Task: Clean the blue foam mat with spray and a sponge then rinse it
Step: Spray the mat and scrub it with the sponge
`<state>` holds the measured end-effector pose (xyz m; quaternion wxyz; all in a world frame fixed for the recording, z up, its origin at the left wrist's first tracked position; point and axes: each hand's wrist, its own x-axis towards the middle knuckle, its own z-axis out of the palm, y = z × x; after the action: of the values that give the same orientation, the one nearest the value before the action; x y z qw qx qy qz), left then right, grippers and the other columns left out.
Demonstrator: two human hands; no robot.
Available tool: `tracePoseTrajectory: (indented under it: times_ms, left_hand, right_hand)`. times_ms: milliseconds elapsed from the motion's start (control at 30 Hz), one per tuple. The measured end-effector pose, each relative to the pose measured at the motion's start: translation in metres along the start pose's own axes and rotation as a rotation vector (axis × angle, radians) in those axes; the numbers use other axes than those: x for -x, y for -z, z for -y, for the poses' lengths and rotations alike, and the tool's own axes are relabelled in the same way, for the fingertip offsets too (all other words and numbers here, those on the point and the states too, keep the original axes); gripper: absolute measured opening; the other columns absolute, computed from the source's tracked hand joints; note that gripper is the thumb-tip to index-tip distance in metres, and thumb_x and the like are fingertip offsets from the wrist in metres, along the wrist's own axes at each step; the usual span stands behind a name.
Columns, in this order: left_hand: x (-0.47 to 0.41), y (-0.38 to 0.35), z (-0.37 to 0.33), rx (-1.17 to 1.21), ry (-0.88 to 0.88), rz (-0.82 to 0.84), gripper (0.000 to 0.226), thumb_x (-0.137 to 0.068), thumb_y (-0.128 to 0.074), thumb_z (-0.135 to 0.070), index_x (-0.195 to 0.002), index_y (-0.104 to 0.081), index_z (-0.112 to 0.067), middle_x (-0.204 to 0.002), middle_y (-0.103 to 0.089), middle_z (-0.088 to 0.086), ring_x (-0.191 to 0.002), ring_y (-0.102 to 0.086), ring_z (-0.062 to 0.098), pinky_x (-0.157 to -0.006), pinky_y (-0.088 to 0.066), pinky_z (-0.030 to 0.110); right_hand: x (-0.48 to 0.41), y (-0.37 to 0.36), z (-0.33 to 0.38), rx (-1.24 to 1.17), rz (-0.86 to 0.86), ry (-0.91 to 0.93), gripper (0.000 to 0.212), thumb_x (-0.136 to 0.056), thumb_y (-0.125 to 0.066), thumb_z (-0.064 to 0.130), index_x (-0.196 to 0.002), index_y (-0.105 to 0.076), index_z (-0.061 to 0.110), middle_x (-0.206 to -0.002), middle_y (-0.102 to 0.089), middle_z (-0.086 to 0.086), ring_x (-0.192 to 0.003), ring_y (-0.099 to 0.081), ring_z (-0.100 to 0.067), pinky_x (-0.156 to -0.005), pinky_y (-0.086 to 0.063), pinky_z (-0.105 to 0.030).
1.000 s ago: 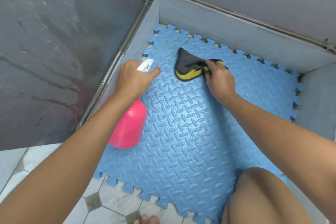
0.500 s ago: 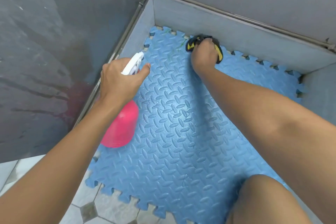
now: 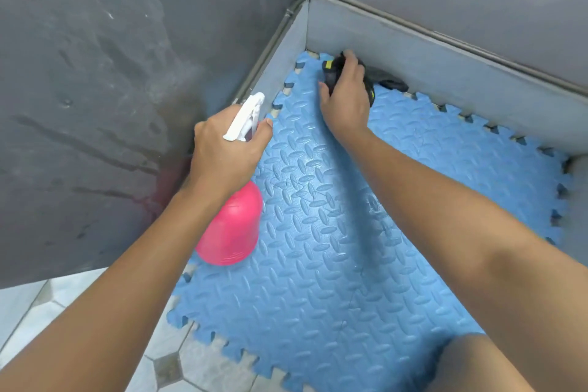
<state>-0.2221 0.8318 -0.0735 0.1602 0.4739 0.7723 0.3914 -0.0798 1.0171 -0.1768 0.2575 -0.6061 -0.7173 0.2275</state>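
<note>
The blue foam mat [image 3: 318, 264] with a raised tread pattern and jigsaw edges lies on the floor in a corner. My right hand [image 3: 345, 99] presses a black and yellow sponge [image 3: 331, 71] onto the mat's far corner, right against the back skirting. Most of the sponge is hidden under my fingers; a dark flap [image 3: 393, 83] trails to its right. My left hand [image 3: 222, 153] grips the neck of a pink spray bottle [image 3: 230, 229] with a white trigger head [image 3: 245, 116], held over the mat's left edge.
Dark grey walls [image 3: 95, 105] meet in the corner, with a grey skirting [image 3: 445, 73] along the mat's far and left sides. White floor tiles [image 3: 191, 366] with dark diamond insets lie at the near left. My bare knee [image 3: 471, 363] is at the bottom right.
My right hand has carried the sponge from the mat's middle back up into the far corner and now presses it there. My left hand stays closed on the spray bottle, shifted slightly.
</note>
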Motion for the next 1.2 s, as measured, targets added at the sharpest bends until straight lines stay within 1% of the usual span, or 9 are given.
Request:
tracePoseTrajectory:
  times_ms: [100, 300, 467, 633, 733, 800, 967, 1033, 1200]
  left_hand:
    - [-0.004, -0.003, 0.004, 0.011, 0.014, 0.003, 0.05, -0.085, -0.057, -0.048, -0.07, -0.052, 0.0, -0.063, -0.058, 0.022, -0.064, -0.056, 0.043, -0.061, -0.053, 0.044]
    - [-0.006, -0.004, 0.001, -0.009, -0.006, -0.005, 0.05, -0.086, -0.058, -0.046, -0.07, -0.052, 0.002, -0.063, -0.057, 0.022, -0.064, -0.054, 0.042, -0.061, -0.048, 0.044]
    - [-0.007, -0.004, 0.002, 0.004, 0.012, 0.022, 0.045, -0.086, -0.058, -0.045, -0.071, -0.056, -0.003, -0.064, -0.062, 0.017, -0.064, -0.062, 0.042, -0.064, -0.058, 0.047]
    - [-0.005, -0.001, -0.005, -0.033, -0.029, 0.012, 0.041, -0.089, -0.058, -0.038, -0.068, -0.048, -0.003, -0.058, -0.051, 0.011, -0.063, -0.051, 0.041, -0.064, -0.046, 0.04]
    - [-0.006, 0.001, -0.005, -0.041, -0.001, 0.031, 0.042, -0.088, -0.058, -0.039, -0.069, -0.05, -0.002, -0.057, -0.048, 0.012, -0.062, -0.05, 0.039, -0.062, -0.048, 0.041]
    - [-0.007, 0.003, -0.006, -0.012, 0.037, 0.071, 0.043, -0.085, -0.057, -0.043, -0.071, -0.056, -0.003, -0.061, -0.057, 0.017, -0.065, -0.059, 0.042, -0.068, -0.057, 0.046]
    - [0.01, 0.015, -0.017, -0.017, 0.011, 0.147, 0.042, -0.085, -0.059, -0.043, -0.072, -0.064, -0.003, -0.066, -0.067, 0.016, -0.07, -0.063, 0.039, -0.074, -0.054, 0.048]
    - [0.022, 0.021, -0.018, -0.005, -0.012, 0.14, 0.046, -0.086, -0.061, -0.046, -0.075, -0.062, -0.002, -0.071, -0.068, 0.02, -0.072, -0.065, 0.04, -0.073, -0.054, 0.05]
    - [0.05, 0.045, -0.01, 0.064, 0.013, 0.057, 0.049, -0.089, -0.061, -0.048, -0.08, -0.066, 0.0, -0.076, -0.068, 0.023, -0.075, -0.063, 0.039, -0.069, -0.049, 0.043]
  right_hand:
    - [0.006, 0.013, -0.037, 0.185, -0.099, -0.127, 0.073, -0.089, -0.064, 0.033, -0.15, -0.031, 0.009, -0.136, -0.042, -0.016, -0.126, -0.046, -0.035, -0.097, -0.046, -0.045]
    - [-0.029, -0.02, 0.0, 0.262, -0.023, -0.139, 0.037, -0.096, -0.048, 0.012, -0.132, -0.051, 0.003, -0.132, -0.048, -0.018, -0.123, -0.051, -0.035, -0.097, -0.045, -0.042]
    - [-0.031, -0.034, 0.029, 0.277, 0.135, 0.11, 0.034, -0.094, -0.046, 0.006, -0.127, -0.053, 0.004, -0.125, -0.051, -0.019, -0.115, -0.053, -0.036, -0.095, -0.044, -0.042]
    - [0.051, -0.014, 0.008, 0.178, 0.482, 0.771, 0.041, -0.093, -0.055, 0.021, -0.133, -0.058, 0.016, -0.106, -0.055, -0.007, -0.096, -0.056, -0.025, -0.069, -0.048, -0.035]
    - [0.068, 0.018, -0.019, 0.238, 0.586, 0.931, 0.046, -0.094, -0.058, 0.021, -0.14, -0.055, 0.02, -0.113, -0.057, -0.004, -0.1, -0.058, -0.024, -0.068, -0.05, -0.035]
    - [0.051, 0.04, -0.048, 0.335, 0.466, 0.777, 0.051, -0.092, -0.058, 0.018, -0.143, -0.052, 0.021, -0.123, -0.056, -0.007, -0.108, -0.058, -0.029, -0.076, -0.055, -0.039]
    - [0.019, 0.083, -0.119, 0.323, -0.021, -0.053, 0.044, -0.088, -0.047, 0.012, -0.132, -0.056, 0.012, -0.124, -0.051, -0.02, -0.114, -0.049, -0.041, -0.09, -0.049, -0.05]
    - [0.024, 0.07, -0.102, 0.367, -0.034, -0.097, 0.042, -0.088, -0.048, 0.011, -0.129, -0.056, 0.008, -0.125, -0.05, -0.021, -0.112, -0.048, -0.041, -0.09, -0.048, -0.05]
    - [0.031, 0.017, -0.013, 0.297, 0.2, 0.189, 0.046, -0.092, -0.051, 0.013, -0.137, -0.053, 0.008, -0.124, -0.052, -0.017, -0.114, -0.05, -0.037, -0.086, -0.046, -0.043]
